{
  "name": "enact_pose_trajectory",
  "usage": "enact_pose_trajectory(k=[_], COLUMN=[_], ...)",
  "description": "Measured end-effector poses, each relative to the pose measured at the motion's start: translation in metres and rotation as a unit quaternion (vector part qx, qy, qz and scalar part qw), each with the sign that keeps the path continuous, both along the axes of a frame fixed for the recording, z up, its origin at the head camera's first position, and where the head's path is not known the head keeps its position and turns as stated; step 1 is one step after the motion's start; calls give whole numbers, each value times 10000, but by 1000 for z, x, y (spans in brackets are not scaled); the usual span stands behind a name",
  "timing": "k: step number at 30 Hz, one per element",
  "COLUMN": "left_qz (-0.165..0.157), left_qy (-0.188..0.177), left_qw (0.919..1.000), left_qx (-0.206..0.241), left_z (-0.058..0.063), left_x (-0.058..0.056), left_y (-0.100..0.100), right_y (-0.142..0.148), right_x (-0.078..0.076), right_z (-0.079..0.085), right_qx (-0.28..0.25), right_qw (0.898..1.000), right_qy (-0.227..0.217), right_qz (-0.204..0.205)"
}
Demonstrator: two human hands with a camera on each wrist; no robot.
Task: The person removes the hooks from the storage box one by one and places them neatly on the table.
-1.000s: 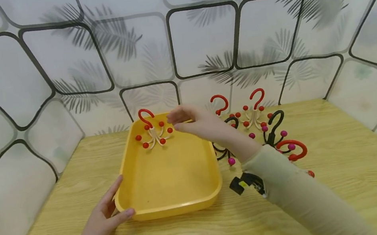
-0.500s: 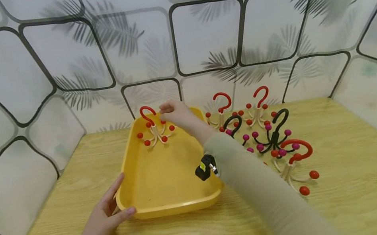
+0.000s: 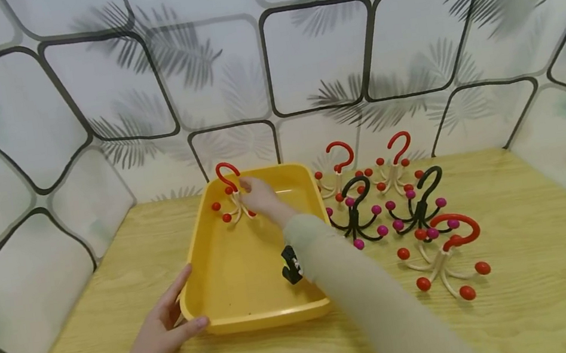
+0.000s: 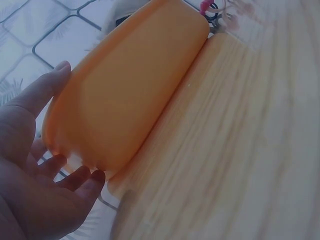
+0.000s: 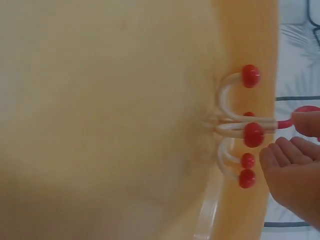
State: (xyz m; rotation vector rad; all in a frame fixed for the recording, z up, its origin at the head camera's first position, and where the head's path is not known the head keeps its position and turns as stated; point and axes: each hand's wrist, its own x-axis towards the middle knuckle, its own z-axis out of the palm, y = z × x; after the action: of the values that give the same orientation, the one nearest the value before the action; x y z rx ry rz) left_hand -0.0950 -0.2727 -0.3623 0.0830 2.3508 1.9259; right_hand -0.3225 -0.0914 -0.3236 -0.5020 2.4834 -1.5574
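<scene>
A claw-style hook hanger (image 3: 236, 197), with a red hook and white prongs tipped in red balls, stands at the far end of the yellow tray (image 3: 255, 271). My right hand (image 3: 262, 198) reaches over the tray and pinches the hanger's neck. In the right wrist view, the thumb of that right hand (image 5: 295, 175) overlaps the red hook, and its fingers curl just below the neck. My left hand (image 3: 161, 335) grips the tray's near left corner. Thumb and fingers wrap that corner in the left wrist view, with the tray (image 4: 130, 85) between them.
Right of the tray stand two black hangers (image 3: 421, 209) with magenta balls. Two red-and-white hangers (image 3: 395, 171) are behind them, and another red-and-white hanger (image 3: 439, 263) is in front. A patterned wall (image 3: 320, 56) borders the wooden table (image 3: 537, 285).
My right hand has come from above the tray's right side leftward and down to the hanger inside, and now pinches its neck. My left hand keeps its grip on the tray corner.
</scene>
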Motion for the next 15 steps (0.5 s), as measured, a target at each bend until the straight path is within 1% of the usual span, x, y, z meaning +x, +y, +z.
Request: enact_pose_trajectory(k=[3, 7, 10, 13, 15], left_qz=[-10, -23, -35, -27, -7], left_qy=[-10, -38, -37, -22, 6], left_qw=[10000, 10000, 10000, 10000, 10000], left_qx=[19, 46, 64, 50, 30], left_z=[1, 2, 2, 1, 0], left_x=[-1, 0, -1, -1, -1], left_y=[1, 1, 2, 2, 1], right_y=[-2, -1, 0, 2, 2], right_x=[-1, -1, 0, 2, 3], right_z=[-5, -7, -6, -6, -6], right_qx=[113, 241, 543, 861, 916], right_qw=[9998, 9994, 9975, 9937, 9928], right_qy=[139, 207, 411, 637, 670], right_qz=[83, 111, 161, 341, 383])
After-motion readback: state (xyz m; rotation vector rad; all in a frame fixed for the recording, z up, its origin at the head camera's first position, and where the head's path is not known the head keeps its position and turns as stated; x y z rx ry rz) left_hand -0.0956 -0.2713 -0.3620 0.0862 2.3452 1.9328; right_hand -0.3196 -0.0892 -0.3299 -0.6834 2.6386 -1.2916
